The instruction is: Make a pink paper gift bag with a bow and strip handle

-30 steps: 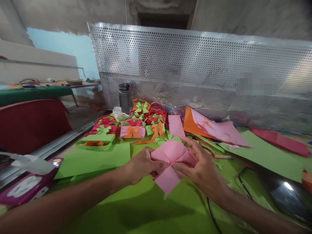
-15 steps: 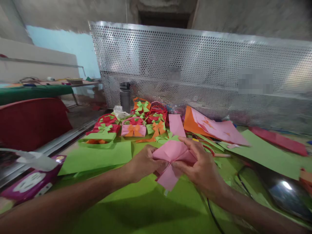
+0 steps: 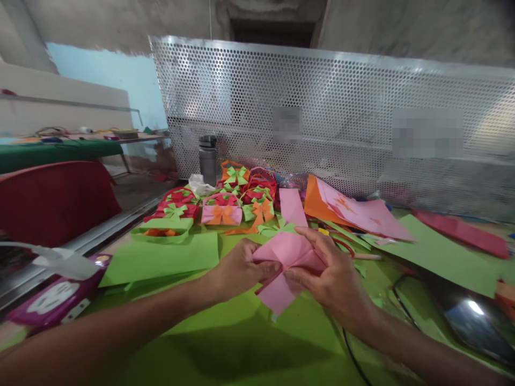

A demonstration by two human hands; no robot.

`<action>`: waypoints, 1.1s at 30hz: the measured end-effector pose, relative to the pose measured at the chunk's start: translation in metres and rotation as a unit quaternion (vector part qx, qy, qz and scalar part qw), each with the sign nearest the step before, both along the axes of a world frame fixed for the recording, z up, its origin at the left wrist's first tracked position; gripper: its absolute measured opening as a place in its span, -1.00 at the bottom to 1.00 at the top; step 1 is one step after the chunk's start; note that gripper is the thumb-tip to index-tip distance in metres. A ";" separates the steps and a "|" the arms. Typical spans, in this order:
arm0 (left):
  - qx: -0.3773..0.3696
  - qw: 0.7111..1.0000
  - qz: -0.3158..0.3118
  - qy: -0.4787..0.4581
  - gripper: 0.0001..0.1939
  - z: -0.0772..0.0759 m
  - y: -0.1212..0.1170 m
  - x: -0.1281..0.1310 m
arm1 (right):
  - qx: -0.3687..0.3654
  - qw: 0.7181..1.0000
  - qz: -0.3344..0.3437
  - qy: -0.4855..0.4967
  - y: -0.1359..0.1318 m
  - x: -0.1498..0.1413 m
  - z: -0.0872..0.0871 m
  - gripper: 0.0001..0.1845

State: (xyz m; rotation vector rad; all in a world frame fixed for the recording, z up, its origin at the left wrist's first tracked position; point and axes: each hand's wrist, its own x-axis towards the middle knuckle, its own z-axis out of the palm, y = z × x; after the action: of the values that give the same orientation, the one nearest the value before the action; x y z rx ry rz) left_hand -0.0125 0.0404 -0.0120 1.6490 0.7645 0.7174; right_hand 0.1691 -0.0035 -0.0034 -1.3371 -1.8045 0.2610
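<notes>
The left hand [image 3: 241, 272] and the right hand [image 3: 336, 276] hold one folded pink paper sheet [image 3: 285, 249] above the green worktop [image 3: 217, 348].

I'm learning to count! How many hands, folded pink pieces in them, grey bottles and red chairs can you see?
Hands: 2 (left hand, right hand)
Folded pink piece: 1
Grey bottle: 1
Red chair: 1
Total: 5

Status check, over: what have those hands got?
Left hand and right hand both gripping folded pink paper. Held above bright green tabletop. Light-green cut paper just beyond, not visibly blocking.
</notes>
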 end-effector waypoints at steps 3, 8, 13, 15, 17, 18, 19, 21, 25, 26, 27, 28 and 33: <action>-0.003 1.000 -0.005 0.010 -0.74 0.001 0.000 0.000 | -0.014 1.000 -0.002 0.004 0.000 0.000 -0.002 -0.41; -0.046 0.998 -0.025 -0.018 -0.74 0.000 -0.001 0.001 | -0.014 1.000 0.006 0.016 0.001 0.000 -0.004 -0.40; -0.057 0.997 -0.029 -0.030 -0.68 -0.005 0.002 0.001 | -0.017 1.000 0.003 0.021 0.001 0.000 -0.001 -0.40; -0.061 0.997 -0.026 -0.033 -0.67 -0.007 0.003 0.001 | -0.025 0.999 0.008 0.028 0.001 0.000 -0.001 -0.40; -0.063 0.997 -0.025 -0.038 -0.67 -0.008 0.003 0.001 | -0.030 0.999 0.009 0.032 0.000 0.000 -0.001 -0.40; -0.065 0.997 -0.026 -0.042 -0.67 -0.008 0.003 0.001 | -0.031 0.999 0.009 0.033 0.000 0.000 -0.002 -0.40; -0.069 0.996 -0.029 -0.048 -0.67 -0.008 0.003 0.001 | -0.030 0.999 0.010 0.034 0.000 0.000 -0.002 -0.40; -0.067 0.996 -0.036 -0.054 -0.68 -0.007 0.003 0.001 | -0.029 0.999 0.013 0.038 0.000 0.000 -0.002 -0.40; -0.012 0.999 -0.036 -0.036 -0.72 -0.002 0.000 0.001 | -0.046 0.998 0.015 0.049 -0.001 -0.001 0.000 -0.40; 0.004 0.999 -0.033 -0.027 -0.73 0.000 -0.001 0.001 | -0.054 0.997 0.016 0.053 -0.001 -0.001 0.001 -0.40; 0.015 0.999 -0.030 -0.019 -0.74 0.002 -0.002 0.001 | -0.061 0.996 0.017 0.058 -0.001 -0.001 0.001 -0.40; 0.023 0.999 -0.026 -0.014 -0.75 0.004 -0.004 0.001 | -0.068 0.996 0.016 0.062 -0.001 -0.001 0.002 -0.39; 0.047 0.999 0.004 0.013 -0.76 0.008 -0.010 0.003 | -0.078 0.995 0.011 0.057 -0.001 -0.001 0.003 -0.33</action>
State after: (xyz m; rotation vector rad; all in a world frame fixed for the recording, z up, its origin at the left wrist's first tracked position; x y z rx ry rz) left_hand -0.0096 0.0307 -0.0036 1.7440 0.7667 0.7481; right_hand 0.1686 -0.0050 -0.0004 -1.3829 -1.7325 0.4888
